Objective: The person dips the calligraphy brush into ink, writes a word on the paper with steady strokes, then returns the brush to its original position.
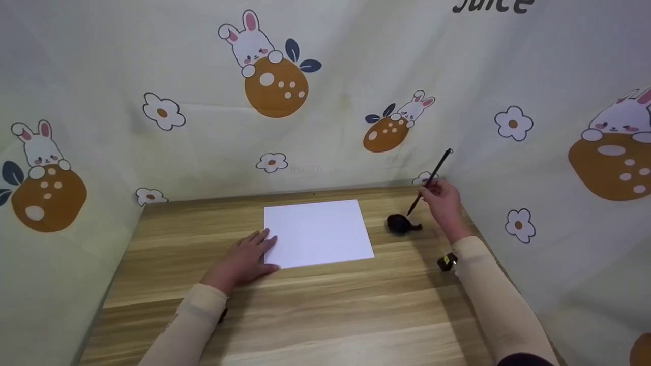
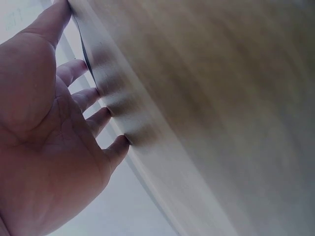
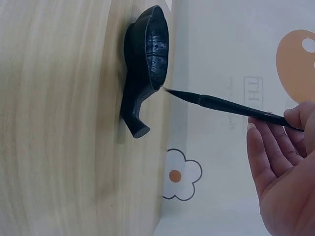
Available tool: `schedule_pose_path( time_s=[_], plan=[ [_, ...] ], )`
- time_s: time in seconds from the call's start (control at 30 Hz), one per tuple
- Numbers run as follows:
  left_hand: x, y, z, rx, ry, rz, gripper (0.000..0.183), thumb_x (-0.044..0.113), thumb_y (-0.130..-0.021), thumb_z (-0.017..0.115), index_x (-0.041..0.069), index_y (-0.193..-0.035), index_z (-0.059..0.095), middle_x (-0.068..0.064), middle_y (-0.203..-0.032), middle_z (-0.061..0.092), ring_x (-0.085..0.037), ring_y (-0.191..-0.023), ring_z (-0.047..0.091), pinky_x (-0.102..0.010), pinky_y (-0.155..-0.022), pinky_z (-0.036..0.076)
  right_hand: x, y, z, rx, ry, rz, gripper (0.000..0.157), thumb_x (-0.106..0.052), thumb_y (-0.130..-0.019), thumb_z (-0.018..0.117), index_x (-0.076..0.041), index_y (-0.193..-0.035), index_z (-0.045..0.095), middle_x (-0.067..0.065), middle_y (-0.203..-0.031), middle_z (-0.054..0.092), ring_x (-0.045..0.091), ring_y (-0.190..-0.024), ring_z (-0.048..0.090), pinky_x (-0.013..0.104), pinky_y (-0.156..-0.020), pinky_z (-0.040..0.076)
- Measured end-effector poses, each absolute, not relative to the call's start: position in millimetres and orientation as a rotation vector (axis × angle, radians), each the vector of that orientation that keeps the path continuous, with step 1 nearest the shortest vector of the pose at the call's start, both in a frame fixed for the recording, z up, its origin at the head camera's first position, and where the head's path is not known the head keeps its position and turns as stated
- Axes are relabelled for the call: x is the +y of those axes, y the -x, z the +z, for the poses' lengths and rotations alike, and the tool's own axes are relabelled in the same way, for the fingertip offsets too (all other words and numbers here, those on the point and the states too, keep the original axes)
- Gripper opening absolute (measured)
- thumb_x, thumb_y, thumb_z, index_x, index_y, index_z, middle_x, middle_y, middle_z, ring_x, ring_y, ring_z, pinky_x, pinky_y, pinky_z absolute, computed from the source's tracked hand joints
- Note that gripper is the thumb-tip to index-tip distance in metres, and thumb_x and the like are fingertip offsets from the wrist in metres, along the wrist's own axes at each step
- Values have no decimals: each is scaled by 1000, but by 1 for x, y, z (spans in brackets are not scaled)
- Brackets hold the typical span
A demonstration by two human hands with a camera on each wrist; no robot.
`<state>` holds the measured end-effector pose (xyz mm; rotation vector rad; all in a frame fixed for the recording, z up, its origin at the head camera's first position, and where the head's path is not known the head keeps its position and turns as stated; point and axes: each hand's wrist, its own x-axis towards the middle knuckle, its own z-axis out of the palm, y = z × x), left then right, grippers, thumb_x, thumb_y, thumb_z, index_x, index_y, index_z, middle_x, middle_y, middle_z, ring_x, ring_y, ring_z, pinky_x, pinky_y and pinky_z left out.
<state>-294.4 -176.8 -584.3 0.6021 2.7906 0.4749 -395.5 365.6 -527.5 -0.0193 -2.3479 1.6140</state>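
Note:
A sheet of white paper [image 1: 320,234] lies on the wooden table. My left hand [image 1: 248,256] rests on its left edge, fingers spread; in the left wrist view the fingertips of that hand [image 2: 59,123] touch down along the edge. My right hand [image 1: 443,203] pinches a black writing brush [image 1: 435,172] by its handle, tip slanting down. Just under the tip sits a small black ink dish [image 1: 398,224] with a stubby handle. In the right wrist view the brush [image 3: 231,105] points its dark bristles at the rim of the dish [image 3: 134,54].
A small dark bottle with a yellow label [image 1: 447,262] stands beside the right forearm. A pale curtain [image 1: 335,142] printed with rabbits, oranges and flowers walls in the table [image 1: 325,315] at the back and both sides.

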Motion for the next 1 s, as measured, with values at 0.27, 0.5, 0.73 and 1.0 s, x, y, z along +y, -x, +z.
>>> schedule_pose_path(
  time_s=[0.27,0.5,0.73,1.0],
  plan=[
    [-177,292,-581,2794,-629,494,85,52,-106,73,7,-171,42,-23,-180,26,-49,-166,21,-72,-130,21,361,389,-516,-2310,-34,1632,29,-14,-108,74,10,-122,68,29,-118,73,36,-107,73,33,-90,63],
    [-176,291,-578,2786,-622,495,85,53,-106,72,9,-171,41,-22,-181,25,-48,-166,20,-71,-130,20,344,385,-512,-2201,-87,1700,24,-9,-105,77,11,-115,68,29,-112,74,26,-97,76,26,-84,63],
    [-178,291,-579,2770,-612,516,78,52,-111,63,11,-172,40,-20,-181,24,-47,-167,18,-71,-131,17,317,382,-508,-2147,-225,1774,18,-3,-105,75,12,-112,68,33,-111,74,33,-99,77,30,-87,64],
    [-179,295,-584,2776,-610,495,77,52,-111,63,14,-173,38,-18,-182,23,-45,-168,16,-69,-132,17,277,380,-502,-2131,-319,1850,14,0,-104,75,11,-109,68,31,-110,75,36,-103,77,27,-86,64]
  ],
)
